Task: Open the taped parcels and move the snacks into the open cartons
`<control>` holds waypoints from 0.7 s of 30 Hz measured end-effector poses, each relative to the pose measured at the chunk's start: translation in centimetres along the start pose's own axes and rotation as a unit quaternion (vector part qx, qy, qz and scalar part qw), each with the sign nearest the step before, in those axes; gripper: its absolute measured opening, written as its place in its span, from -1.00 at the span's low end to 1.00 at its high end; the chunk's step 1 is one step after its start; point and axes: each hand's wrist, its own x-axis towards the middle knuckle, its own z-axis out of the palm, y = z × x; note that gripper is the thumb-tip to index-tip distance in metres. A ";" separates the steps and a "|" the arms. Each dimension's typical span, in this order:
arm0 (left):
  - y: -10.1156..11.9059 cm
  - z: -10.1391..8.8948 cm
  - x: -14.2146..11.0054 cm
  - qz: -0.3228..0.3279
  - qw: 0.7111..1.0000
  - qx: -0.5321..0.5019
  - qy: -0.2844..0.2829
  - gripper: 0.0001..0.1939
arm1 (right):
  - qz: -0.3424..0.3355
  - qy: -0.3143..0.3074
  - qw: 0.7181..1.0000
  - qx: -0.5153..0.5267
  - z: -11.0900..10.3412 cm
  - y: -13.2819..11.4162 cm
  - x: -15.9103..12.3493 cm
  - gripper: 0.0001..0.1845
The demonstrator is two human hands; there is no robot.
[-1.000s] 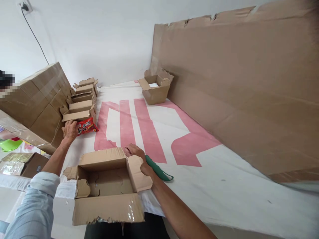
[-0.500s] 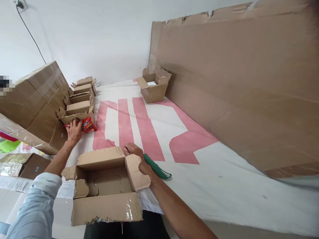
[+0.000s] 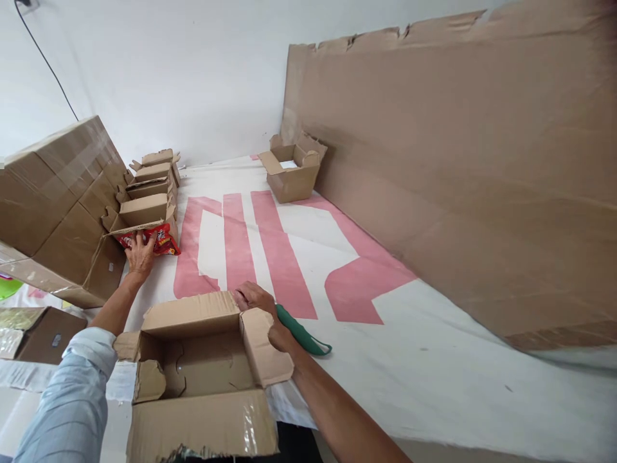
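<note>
My left hand [image 3: 139, 254] reaches out to the left with its fingers bent over a shiny red snack packet [image 3: 166, 241]. The packet leans against the front of the nearest small carton [image 3: 144, 218] in a row of open ones. Close to my body, an open cardboard box [image 3: 207, 366] has its flaps folded outward and an inside with nothing visible in it. My right hand [image 3: 255, 299] is closed around the far right corner of this box, by its flaps. Just beyond my right wrist lies a long green object [image 3: 301, 331] with a thin loop; its kind is unclear.
Large taped cartons [image 3: 62, 206] stand at the left, with a smaller taped box [image 3: 45, 334] nearer me. Another open carton [image 3: 292, 170] sits at the back by a big upright cardboard panel [image 3: 448, 161]. A white cloth with pink shapes [image 3: 284, 257] covers the table.
The view has shifted slightly. My left hand stays at the red packet, its fingers a little more spread, and more of the packet's left part shows. My right hand keeps its place on the box.
</note>
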 end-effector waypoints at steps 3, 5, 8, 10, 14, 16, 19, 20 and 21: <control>0.2 0.5 1.4 -0.007 1.000 -0.007 0.010 -0.30 | -0.003 0.002 1.000 -0.015 0.6 0.7 0.1 -0.76; 0.2 0.9 2.3 -0.009 1.000 -0.010 0.012 -0.29 | -0.008 0.005 1.000 -0.026 1.0 1.2 0.2 -0.78; 0.1 1.4 3.4 -0.004 1.000 -0.017 0.014 -0.26 | -0.017 0.012 0.999 -0.041 1.5 1.8 0.3 -0.77; 0.2 1.5 3.8 -0.003 1.000 -0.021 0.012 -0.26 | -0.020 0.010 0.999 -0.040 1.5 2.0 0.2 -0.76; 0.3 1.2 3.8 -0.001 0.999 -0.037 0.002 -0.27 | -0.010 0.000 1.000 -0.021 0.9 1.5 0.2 -0.77; 0.2 0.7 3.4 0.000 0.999 -0.047 -0.005 -0.27 | 0.000 -0.001 1.000 -0.008 0.4 0.9 0.1 -0.78; -0.2 -0.2 2.4 0.013 0.999 -0.042 -0.016 -0.23 | 0.006 -0.003 1.000 0.017 -0.3 0.2 0.1 -0.79; -0.4 -0.5 2.1 0.020 0.999 -0.038 -0.019 -0.22 | 0.008 -0.003 1.000 0.023 -0.6 0.0 0.1 -0.78; -0.6 -0.9 1.7 0.028 0.999 -0.035 -0.023 -0.22 | 0.011 -0.003 1.000 0.028 -0.8 -0.2 0.1 -0.77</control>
